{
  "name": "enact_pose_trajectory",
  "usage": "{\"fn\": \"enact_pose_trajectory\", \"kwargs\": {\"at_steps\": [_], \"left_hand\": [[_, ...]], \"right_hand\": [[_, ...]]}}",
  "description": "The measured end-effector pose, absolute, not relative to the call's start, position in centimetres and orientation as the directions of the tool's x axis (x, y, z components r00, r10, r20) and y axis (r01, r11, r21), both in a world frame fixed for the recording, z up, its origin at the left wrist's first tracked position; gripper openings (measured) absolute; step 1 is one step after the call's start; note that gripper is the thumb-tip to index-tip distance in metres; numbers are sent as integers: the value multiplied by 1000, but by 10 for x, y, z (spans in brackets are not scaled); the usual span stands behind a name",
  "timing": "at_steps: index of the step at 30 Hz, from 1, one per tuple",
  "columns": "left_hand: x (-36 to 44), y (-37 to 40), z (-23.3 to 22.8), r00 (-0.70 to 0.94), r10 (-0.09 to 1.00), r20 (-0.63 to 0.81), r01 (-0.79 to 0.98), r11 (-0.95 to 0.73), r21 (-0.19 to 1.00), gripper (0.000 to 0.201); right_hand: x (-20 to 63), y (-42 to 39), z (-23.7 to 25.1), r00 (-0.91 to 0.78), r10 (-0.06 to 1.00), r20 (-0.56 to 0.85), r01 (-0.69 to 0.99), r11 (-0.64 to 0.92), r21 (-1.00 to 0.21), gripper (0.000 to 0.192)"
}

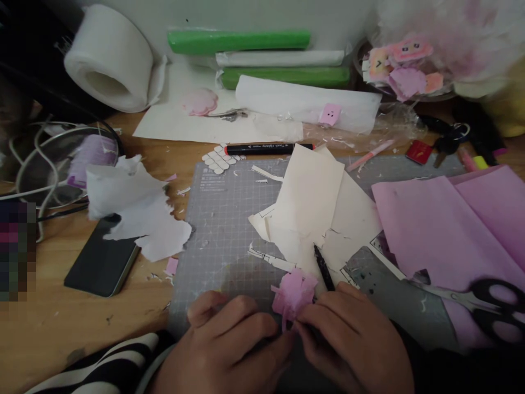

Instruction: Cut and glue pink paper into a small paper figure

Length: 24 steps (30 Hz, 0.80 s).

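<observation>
Over mat (221,219), hands (287,345) seemingly pinch pink tuft (294,295).

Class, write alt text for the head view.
Two hands, left hand and right hand, pinch a pink tuft over a grey mat; the right also holds a pen. Scissors lie on pink paper.

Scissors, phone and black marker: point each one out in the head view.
scissors (498,309): head view, on the black handle loops.
phone (100,262): head view, middle of the dark screen.
black marker (266,148): head view, mid barrel.
</observation>
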<state>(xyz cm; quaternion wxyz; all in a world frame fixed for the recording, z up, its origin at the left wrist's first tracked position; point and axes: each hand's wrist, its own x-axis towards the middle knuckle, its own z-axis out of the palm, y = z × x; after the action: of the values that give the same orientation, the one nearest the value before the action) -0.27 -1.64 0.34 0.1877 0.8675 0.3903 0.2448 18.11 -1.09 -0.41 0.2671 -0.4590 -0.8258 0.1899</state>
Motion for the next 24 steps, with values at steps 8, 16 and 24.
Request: {"fn": "enact_pose_trajectory", "kwargs": {"at_steps": [8, 16, 24], "left_hand": [[-6, -17, 4, 632, 732, 255, 581, -665, 468, 25], [-4, -12, 10, 620, 770, 152, 605, -592, 532, 24], [-3, -9, 9, 603, 787, 131, 599, -555, 577, 25]], "right_hand": [[182, -10, -5, -447, 851, 277, 673, 523, -523, 26], [180, -8, -4, -460, 844, 276, 660, 533, -530, 25], [181, -10, -2, -438, 850, 291, 655, 524, -544, 22]]}}
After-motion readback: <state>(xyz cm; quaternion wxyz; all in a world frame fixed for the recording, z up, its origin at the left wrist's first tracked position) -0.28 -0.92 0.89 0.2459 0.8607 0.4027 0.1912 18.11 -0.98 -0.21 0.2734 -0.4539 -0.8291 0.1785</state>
